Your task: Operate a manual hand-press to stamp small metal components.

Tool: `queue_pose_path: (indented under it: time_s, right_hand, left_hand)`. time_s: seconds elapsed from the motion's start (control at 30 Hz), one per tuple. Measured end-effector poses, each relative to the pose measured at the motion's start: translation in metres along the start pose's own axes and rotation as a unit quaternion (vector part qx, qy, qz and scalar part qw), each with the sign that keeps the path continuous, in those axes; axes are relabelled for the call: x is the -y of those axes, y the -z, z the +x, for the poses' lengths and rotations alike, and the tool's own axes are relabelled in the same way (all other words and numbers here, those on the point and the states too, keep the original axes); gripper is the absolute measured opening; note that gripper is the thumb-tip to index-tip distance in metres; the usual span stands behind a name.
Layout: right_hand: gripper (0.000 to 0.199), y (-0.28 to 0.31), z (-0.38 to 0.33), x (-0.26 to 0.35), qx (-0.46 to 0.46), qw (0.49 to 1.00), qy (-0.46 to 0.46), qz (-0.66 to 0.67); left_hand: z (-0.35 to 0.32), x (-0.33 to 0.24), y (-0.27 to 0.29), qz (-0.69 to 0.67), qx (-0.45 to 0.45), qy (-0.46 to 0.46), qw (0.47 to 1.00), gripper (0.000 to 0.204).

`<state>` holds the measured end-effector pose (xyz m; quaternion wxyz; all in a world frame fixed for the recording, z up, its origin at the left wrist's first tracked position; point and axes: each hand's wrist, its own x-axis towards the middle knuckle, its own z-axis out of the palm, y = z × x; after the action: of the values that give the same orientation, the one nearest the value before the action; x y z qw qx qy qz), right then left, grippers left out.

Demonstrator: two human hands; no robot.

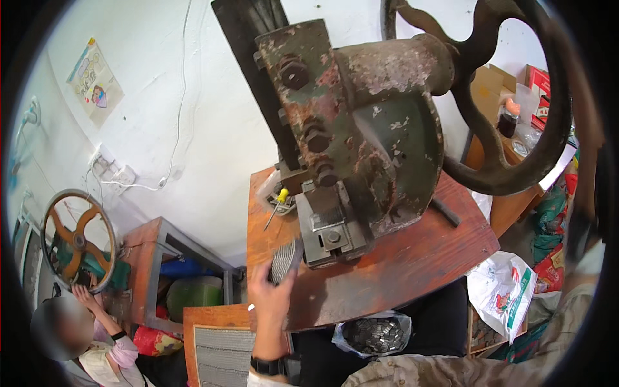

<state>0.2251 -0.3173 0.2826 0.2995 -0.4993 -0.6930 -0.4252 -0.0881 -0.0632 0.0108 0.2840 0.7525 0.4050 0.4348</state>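
Note:
My left hand (269, 298) is closed around a stack of thin grey metal pieces (282, 263), held upright at the left front of a press. This old hand press (322, 109) has chipped green paint, large bolts and a big iron handwheel (496, 151) on its right. Just right of the stack is the steel die block (332, 235) at the press's foot. A blurred right forearm (585, 122) rises along the right rim beside the handwheel; its hand cannot be made out. In my lap lies a clear plastic bag of small metal pieces (377, 334).
The press stands on a reddish wooden table (400, 274). A yellow-handled screwdriver (278, 203) lies on a small container behind the stack. A metal bar (445, 211) juts out at right. Another person (103, 335) works at a second handwheel (78, 242). A white bag (500, 290) hangs at right.

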Motion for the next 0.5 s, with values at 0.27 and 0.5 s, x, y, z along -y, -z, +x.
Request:
queue_pose_path:
  time_s: [0.27,0.5]
  right_hand:
    - [0.022,-0.138,-0.217,0.119,0.181,0.930,-0.229,0.223]
    - [0.057,-0.196,-0.181,0.162,0.232,0.865,-0.200,0.397]
  left_hand:
    - [-0.070,0.005,-0.020,0.057,0.106,-0.167,0.979,0.051]
    - [-0.080,-0.004,-0.027,0.104,0.150,-0.111,0.977,0.071]
